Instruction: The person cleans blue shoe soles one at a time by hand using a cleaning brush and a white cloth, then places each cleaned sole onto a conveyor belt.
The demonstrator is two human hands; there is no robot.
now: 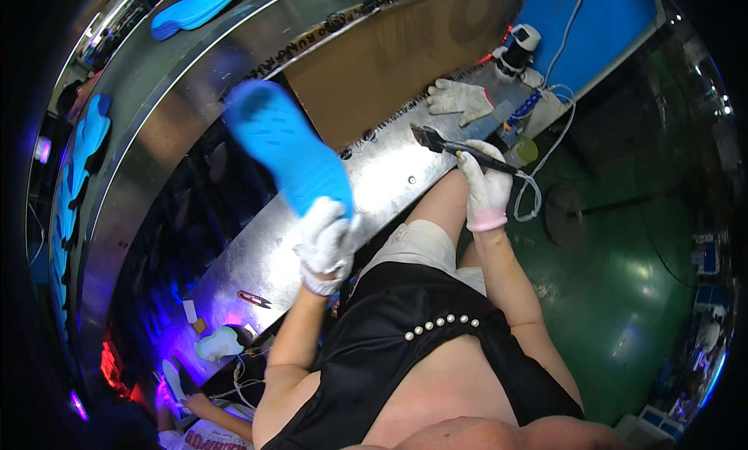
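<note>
My left hand (pixel 326 236), in a white knit glove, is closed around one end of a blue shoe insole (pixel 284 142). The insole is held up over the metal bench, and its far end has a dark patch. In my right hand (pixel 488 187), also gloved, is a black-handled brush (pixel 467 152) with a flat, wide, dark head. Its head hovers over or rests on the bench; I cannot tell which. A pale cord (pixel 536 197) hangs by the handle's rear end.
The metal bench (pixel 374 189) carries a spare white glove (pixel 460 99), red snips (pixel 254 299) and a yellow-lidded jar (pixel 522 152). Cardboard (pixel 366 68) stands behind it. A curved conveyor (pixel 156 68) bears several blue insoles (pixel 199 10). Another person's arm (pixel 226 424) shows at lower left.
</note>
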